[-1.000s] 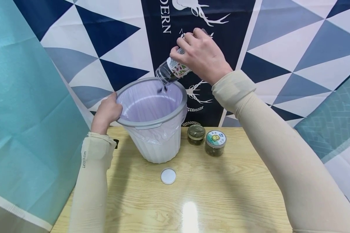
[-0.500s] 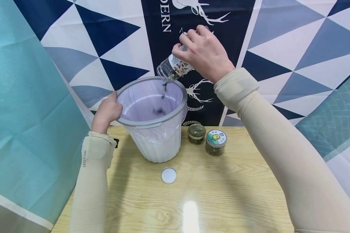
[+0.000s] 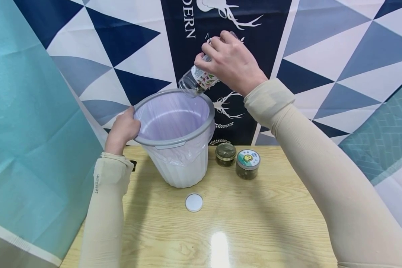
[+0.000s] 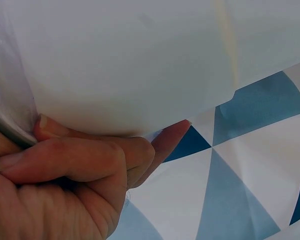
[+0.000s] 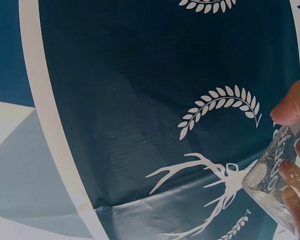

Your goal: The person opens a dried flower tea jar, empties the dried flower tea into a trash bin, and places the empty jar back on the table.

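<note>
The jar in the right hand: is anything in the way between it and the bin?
Nothing visible: the jar slants mouth-down at the far edge of the bin. The left hand grips its left side, out of the way.

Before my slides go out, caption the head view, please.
Right hand holds a jar tilted over a lined bin; left hand grips the bin's rim.

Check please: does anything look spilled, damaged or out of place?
No spill or damage shows on the wood-grain table. The round white lid looks slightly out of place: it lies loose while the clear labelled jar, tipped above the lined trash bin, is uncovered.
</note>
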A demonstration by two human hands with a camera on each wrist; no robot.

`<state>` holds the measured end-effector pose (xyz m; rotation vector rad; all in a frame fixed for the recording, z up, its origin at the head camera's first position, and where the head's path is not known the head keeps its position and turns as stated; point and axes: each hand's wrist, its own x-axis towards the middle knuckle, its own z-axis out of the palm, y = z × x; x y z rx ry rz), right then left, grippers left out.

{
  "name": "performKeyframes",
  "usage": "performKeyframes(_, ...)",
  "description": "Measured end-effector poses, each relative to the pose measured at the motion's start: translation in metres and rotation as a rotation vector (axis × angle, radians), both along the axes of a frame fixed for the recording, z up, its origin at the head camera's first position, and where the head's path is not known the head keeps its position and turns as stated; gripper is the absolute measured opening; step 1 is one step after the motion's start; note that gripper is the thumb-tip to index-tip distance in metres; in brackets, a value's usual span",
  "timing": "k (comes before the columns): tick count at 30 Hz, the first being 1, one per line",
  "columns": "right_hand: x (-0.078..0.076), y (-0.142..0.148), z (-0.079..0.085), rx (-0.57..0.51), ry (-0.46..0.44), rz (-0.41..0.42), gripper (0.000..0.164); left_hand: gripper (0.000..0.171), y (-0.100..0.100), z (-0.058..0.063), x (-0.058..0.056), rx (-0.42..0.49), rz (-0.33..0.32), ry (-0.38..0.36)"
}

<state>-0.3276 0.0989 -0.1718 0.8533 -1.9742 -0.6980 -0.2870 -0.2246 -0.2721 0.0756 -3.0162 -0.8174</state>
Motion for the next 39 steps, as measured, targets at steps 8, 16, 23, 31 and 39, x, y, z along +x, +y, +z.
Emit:
performKeyframes(8, -0.0015, -0.0014, 0.0031, 0.047, 0.009, 0.011, 0.050, 0.072, -0.0010, -0.0006, -0.0002, -0.007, 0.003, -0.004)
performKeyframes(16, -0.0025, -0.0041, 0.0055, 0.081, 0.059, 0.012, 0.055, 0.072, -0.0028, -0.0012, -0.0012, -0.023, -0.002, -0.001)
performKeyframes(23, -0.0025, -0.0064, 0.0078, 0.117, 0.046, 0.030, 0.056, 0.072, -0.0026, -0.0010, -0.0001, -0.027, 0.000, 0.006)
performKeyframes(31, -0.0024, -0.0086, 0.0079, 0.161, 0.080, 0.022, 0.058, 0.072, -0.0023, -0.0007, -0.0005, -0.018, 0.004, -0.001)
performKeyframes(39, -0.0042, -0.0103, 0.0060, 0.220, 0.065, 0.050, 0.060, 0.072, -0.0017, -0.0027, 0.0008, -0.012, 0.005, -0.005)
